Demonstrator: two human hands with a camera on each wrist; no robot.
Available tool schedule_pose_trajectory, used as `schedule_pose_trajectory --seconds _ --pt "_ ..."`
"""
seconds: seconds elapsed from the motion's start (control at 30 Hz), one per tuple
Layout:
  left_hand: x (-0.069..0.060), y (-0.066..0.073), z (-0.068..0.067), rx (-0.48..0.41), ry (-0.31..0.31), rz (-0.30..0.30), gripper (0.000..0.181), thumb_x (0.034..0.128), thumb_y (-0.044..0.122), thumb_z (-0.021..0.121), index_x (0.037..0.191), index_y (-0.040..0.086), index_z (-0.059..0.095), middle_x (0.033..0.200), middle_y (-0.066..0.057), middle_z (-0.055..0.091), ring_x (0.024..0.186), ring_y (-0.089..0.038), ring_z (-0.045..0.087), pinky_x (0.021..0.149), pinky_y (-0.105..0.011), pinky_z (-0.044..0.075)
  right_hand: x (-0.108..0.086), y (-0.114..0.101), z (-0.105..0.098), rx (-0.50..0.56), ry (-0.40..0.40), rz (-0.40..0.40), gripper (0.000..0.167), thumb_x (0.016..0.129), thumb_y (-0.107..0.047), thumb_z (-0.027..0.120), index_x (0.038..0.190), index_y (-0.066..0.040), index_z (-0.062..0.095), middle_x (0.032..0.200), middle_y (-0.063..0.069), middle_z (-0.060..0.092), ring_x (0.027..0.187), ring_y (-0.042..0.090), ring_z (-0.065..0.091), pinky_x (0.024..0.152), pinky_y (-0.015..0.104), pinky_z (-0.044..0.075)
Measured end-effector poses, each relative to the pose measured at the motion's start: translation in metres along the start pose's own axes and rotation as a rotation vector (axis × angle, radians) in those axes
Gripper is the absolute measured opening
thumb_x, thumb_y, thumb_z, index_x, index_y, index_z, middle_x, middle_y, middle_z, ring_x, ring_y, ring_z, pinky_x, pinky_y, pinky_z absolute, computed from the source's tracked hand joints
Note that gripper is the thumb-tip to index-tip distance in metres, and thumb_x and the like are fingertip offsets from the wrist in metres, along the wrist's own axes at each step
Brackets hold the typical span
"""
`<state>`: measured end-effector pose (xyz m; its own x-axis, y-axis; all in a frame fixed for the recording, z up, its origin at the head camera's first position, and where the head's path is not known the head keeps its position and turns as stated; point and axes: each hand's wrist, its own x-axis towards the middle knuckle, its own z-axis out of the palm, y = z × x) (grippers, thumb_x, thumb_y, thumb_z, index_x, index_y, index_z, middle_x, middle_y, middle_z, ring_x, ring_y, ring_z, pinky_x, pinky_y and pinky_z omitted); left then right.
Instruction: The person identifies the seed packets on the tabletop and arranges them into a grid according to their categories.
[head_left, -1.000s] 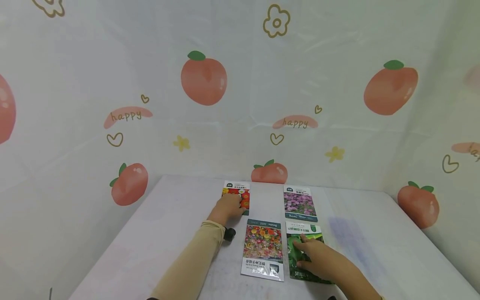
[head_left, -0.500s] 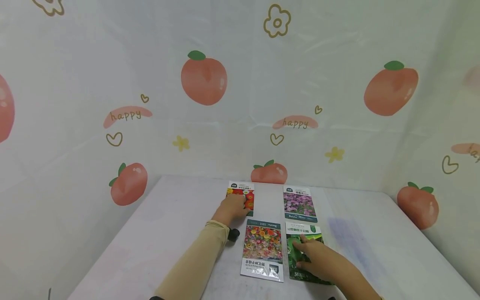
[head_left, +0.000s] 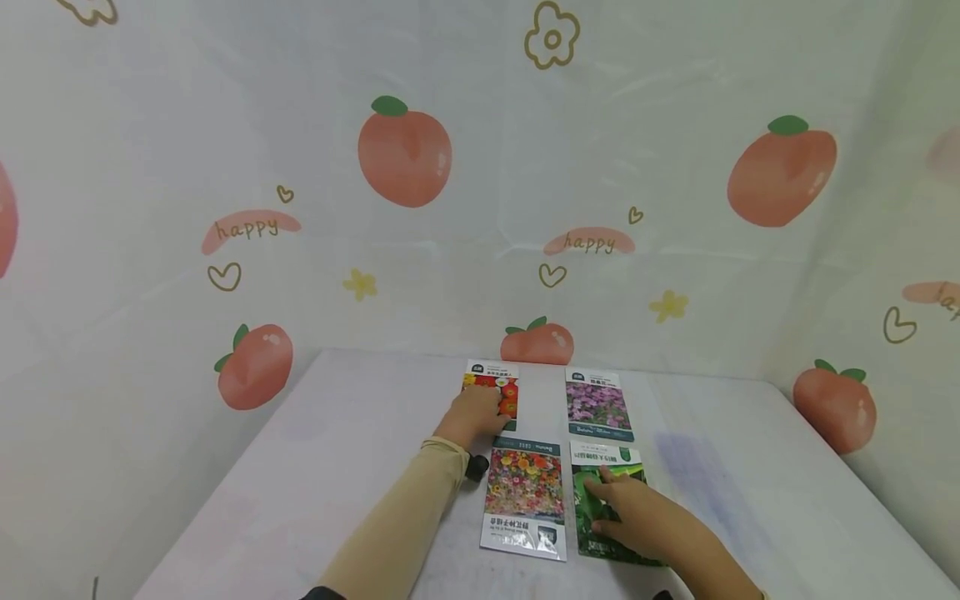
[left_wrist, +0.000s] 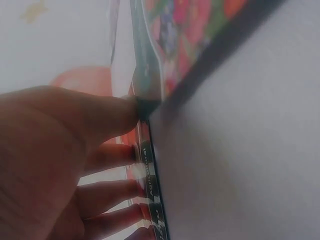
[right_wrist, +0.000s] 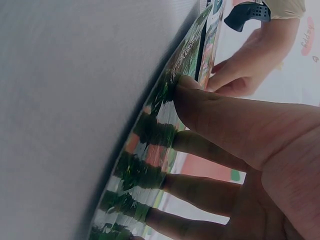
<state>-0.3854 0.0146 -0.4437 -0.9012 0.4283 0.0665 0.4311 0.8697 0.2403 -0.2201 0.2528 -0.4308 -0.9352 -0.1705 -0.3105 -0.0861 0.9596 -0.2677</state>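
My left hand (head_left: pixel 474 414) rests its fingertips on a seed packet with red and orange flowers (head_left: pixel 509 398) at the back of the table. In the left wrist view its fingers (left_wrist: pixel 112 192) are spread and touch the packet's surface. My right hand (head_left: pixel 636 510) lies with spread fingertips on a green seed packet (head_left: pixel 592 542) at the front right; the right wrist view shows thumb and fingers on its glossy face. Between the arms lies a mixed-flower seed packet (head_left: pixel 523 492). Behind the green one is a purple-flower seed packet (head_left: pixel 598 406).
The packets lie flat on a white table (head_left: pixel 337 433) in two rows. A white curtain (head_left: pixel 465 275) printed with fruit and hearts stands behind the table and along both sides. A bluish stain (head_left: pixel 705 479) marks the surface on the right.
My left hand has slid the red-and-orange flower packet to the right, toward the purple-flower packet. The right hand and the other packets stay in place; the head view has shifted slightly.
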Motion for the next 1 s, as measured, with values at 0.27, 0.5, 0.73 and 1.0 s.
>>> schedule_pose_trajectory --seconds 0.27,0.5,0.73,1.0 --pt "0.002 0.01 0.001 0.016 0.008 -0.003 0.03 0.0975 0.036 0.076 0.108 0.008 0.075 0.101 -0.007 0.077 0.092 -0.024 0.07 0.086 -0.043 0.06 0.0 0.0 0.0 0.003 0.01 -0.002 0.062 0.092 -0.032 0.083 0.147 -0.011 0.064 0.16 0.027 0.049 0.147 0.05 0.048 0.117 0.067 0.04" --pt "0.008 0.018 0.005 0.034 -0.005 -0.014 0.033 0.0976 0.038 0.076 0.114 0.009 0.075 0.104 -0.006 0.078 0.092 -0.023 0.069 0.089 -0.043 0.061 0.0 0.0 0.0 -0.001 0.01 0.001 0.061 0.092 -0.033 0.082 0.147 -0.012 0.064 0.16 0.027 0.049 0.147 0.049 0.048 0.117 0.067 0.04" --pt "0.013 0.026 0.008 0.064 -0.008 -0.01 0.033 0.0993 0.04 0.073 0.114 0.01 0.075 0.105 -0.006 0.078 0.096 -0.024 0.071 0.088 -0.044 0.061 0.001 -0.001 -0.001 -0.006 0.0 0.018 0.062 0.092 -0.033 0.082 0.148 -0.013 0.064 0.16 0.026 0.049 0.147 0.049 0.048 0.117 0.067 0.04" --pt "0.013 0.036 0.008 0.061 -0.026 -0.002 0.035 0.0997 0.04 0.072 0.115 0.009 0.073 0.106 -0.007 0.076 0.095 -0.023 0.068 0.085 -0.043 0.061 -0.001 -0.003 -0.002 -0.001 -0.005 0.021 0.061 0.093 -0.032 0.082 0.148 -0.012 0.064 0.16 0.027 0.049 0.148 0.049 0.047 0.117 0.068 0.04"
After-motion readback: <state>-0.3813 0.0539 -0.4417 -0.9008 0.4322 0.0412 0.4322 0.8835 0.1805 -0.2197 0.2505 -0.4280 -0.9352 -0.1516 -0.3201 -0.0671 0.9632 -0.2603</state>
